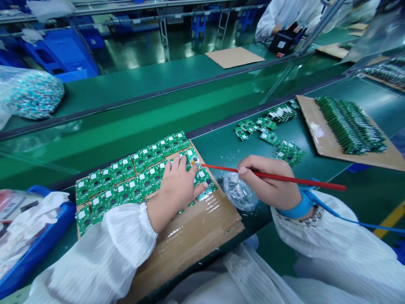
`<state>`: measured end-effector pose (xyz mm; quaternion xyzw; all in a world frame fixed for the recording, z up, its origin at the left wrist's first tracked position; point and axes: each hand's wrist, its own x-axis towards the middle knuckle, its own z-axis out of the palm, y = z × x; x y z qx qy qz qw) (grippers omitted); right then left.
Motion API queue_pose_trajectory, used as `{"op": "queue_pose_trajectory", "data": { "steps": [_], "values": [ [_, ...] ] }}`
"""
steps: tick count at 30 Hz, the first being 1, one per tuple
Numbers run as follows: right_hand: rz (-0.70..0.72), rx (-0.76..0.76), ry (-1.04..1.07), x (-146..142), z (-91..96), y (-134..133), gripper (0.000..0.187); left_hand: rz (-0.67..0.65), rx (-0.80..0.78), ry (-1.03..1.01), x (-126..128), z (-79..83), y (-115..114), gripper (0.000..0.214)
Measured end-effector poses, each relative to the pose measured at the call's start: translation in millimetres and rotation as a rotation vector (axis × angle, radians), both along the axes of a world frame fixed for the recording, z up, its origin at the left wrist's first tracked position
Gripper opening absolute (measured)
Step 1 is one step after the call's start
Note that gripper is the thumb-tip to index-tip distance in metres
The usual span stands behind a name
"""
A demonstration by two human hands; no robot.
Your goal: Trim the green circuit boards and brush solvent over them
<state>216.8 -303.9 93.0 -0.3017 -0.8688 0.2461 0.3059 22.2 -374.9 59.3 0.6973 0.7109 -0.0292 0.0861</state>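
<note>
My left hand (pixel 177 185) lies flat with fingers spread on rows of small green circuit boards (pixel 126 177) laid on a cardboard sheet (pixel 196 228). My right hand (pixel 268 181) is closed on a thin red-handled brush (pixel 284 178). The brush tip touches a board at the sheet's far right corner, just past my left fingertips. A small clear plastic bag (pixel 238 192) lies on the green table between my two hands. A blue wrist strap (pixel 299 207) with a blue cord circles my right wrist.
Loose green boards (pixel 268 133) lie scattered to the right, and a second cardboard (pixel 329 143) carries stacked boards. A blue bin (pixel 41 240) with white cloth sits at left. A green conveyor belt (pixel 158 114) runs behind. Another person in white works at the far top right.
</note>
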Motion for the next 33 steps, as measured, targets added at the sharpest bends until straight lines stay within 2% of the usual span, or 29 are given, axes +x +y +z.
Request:
{"op": "queue_pose_trajectory", "data": {
  "steps": [11,16,19,24,28,31,33],
  "values": [
    [-0.052,-0.045,0.090,0,-1.3,3,0.020,-0.009,0.024,0.012,-1,2.6,-6,0.055],
    [-0.011,-0.014,0.033,5,-0.3,3,0.019,-0.006,0.008,0.008,0,4.5,-5,0.055],
    [-0.035,-0.001,0.013,9,2.5,3,0.018,-0.005,-0.009,0.004,0,5.2,-4,0.055],
    [-0.077,-0.037,0.100,12,5.0,0,0.019,-0.004,-0.008,0.000,0,6.9,-5,0.054],
    [-0.150,-0.180,0.247,16,2.6,-1,0.019,-0.005,0.000,-0.008,-1,15.9,-15,0.057],
    [-0.138,-0.448,0.425,15,3.5,0,0.018,-0.008,0.015,-0.019,-9,26.4,-40,0.058],
    [-0.102,-0.643,0.521,10,8.1,1,0.017,0.030,0.052,-0.023,-19,31.8,-66,0.056]
  ]
}}
